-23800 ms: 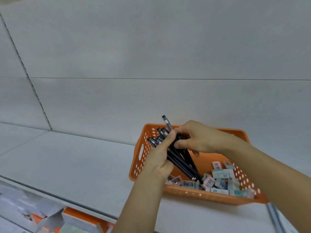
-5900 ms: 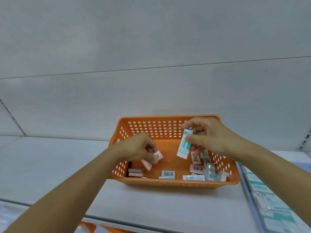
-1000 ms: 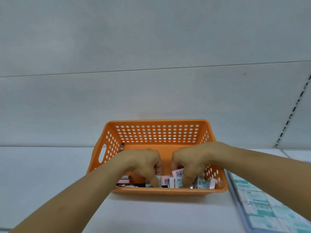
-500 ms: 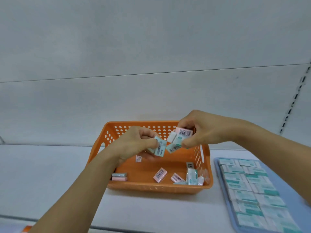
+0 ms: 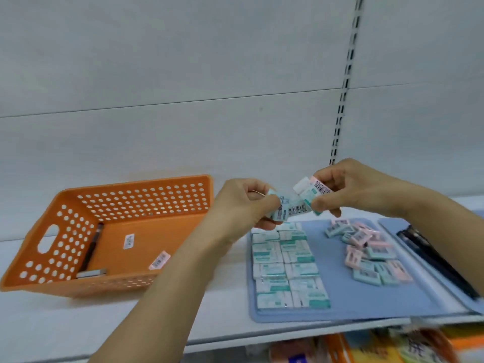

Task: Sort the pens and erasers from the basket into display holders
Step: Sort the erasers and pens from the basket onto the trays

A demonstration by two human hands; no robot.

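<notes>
Erasers (image 5: 293, 209) pinched in left hand (image 5: 243, 208) and right hand (image 5: 348, 189), long axes tilted, above blue tray (image 5: 335, 307).

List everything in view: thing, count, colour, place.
basket: one, orange, shelf left
pen: one, dark, basket's left side
loose erasers: about three, pink, white and grey, basket floor
tray: one, blue, right of basket
eraser rows: two neat columns, white-teal, tray left
eraser pile: loose, pink and teal, tray right
pens: several, black, second tray far right
left hand: grip on teal erasers
right hand: grip on pink and teal erasers
</notes>
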